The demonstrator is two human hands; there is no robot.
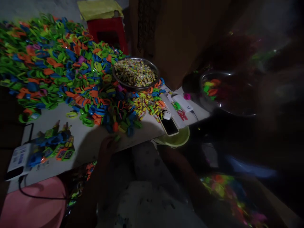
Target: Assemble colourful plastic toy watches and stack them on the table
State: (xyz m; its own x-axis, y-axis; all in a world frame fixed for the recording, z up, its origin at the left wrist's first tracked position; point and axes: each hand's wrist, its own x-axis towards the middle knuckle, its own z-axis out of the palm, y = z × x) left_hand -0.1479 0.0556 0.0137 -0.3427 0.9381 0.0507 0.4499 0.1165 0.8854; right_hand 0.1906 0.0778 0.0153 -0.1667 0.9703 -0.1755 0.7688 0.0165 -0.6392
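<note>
At the table's front edge, my left hand [108, 144] is in deep shadow, its fingers appearing curled, with a small green piece [117, 138] at the fingertips. Whether it grips that piece is hard to make out. Beside it spreads a large heap of green, blue and orange plastic toy watches [78, 66]. My right hand [163, 151] is low in front of the table, close to a yellowish basin [177, 139]; its fingers are lost in the dark. Small yellow-and-red wrapped tubes [144, 104] lie scattered beyond my hands, below a metal bowl [115, 74] full of similar pieces.
A phone [169, 126] with a white case on it lies near the edge, beside a white power bank [182, 103]. Left are grouped watches [64, 153], a white box with a cable [19, 160] and a pink basin [35, 202]. Another metal bowl [228, 74] is right, beside a blurred person.
</note>
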